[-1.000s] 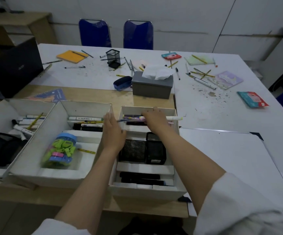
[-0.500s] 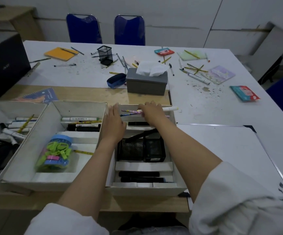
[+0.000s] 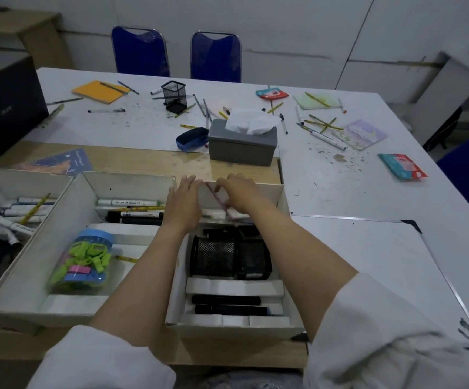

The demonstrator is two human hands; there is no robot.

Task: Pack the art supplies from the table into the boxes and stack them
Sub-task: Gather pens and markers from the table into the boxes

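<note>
Three open white boxes stand side by side at the near table edge. In the right box [image 3: 284, 199] lie two black mesh holders [image 3: 213, 256] in the middle section and black markers [image 3: 225, 300] in the near one. My right hand [image 3: 239, 192] reaches into its far section, fingers curled round a pink pencil [image 3: 215, 195] that slants up toward the far wall. My left hand [image 3: 184, 203] rests beside it with straight fingers at the pencil's upper tip. The middle box [image 3: 87, 189] holds a jar of coloured clips [image 3: 83, 262] and markers [image 3: 132, 203]. More markers [image 3: 17, 211] fill the left box.
Loose pencils and pens [image 3: 323, 127] lie scattered on the white table beyond, along with a grey tissue box [image 3: 241, 146], a blue case [image 3: 191, 138], a mesh cup [image 3: 174, 95], notebooks [image 3: 98, 91] and a laptop [image 3: 6, 108]. A whiteboard [image 3: 354, 262] lies to the right.
The bundle of pens that my right hand held across the top of the right box has gone down into its far section. Both hands moved slightly forward toward the far wall.
</note>
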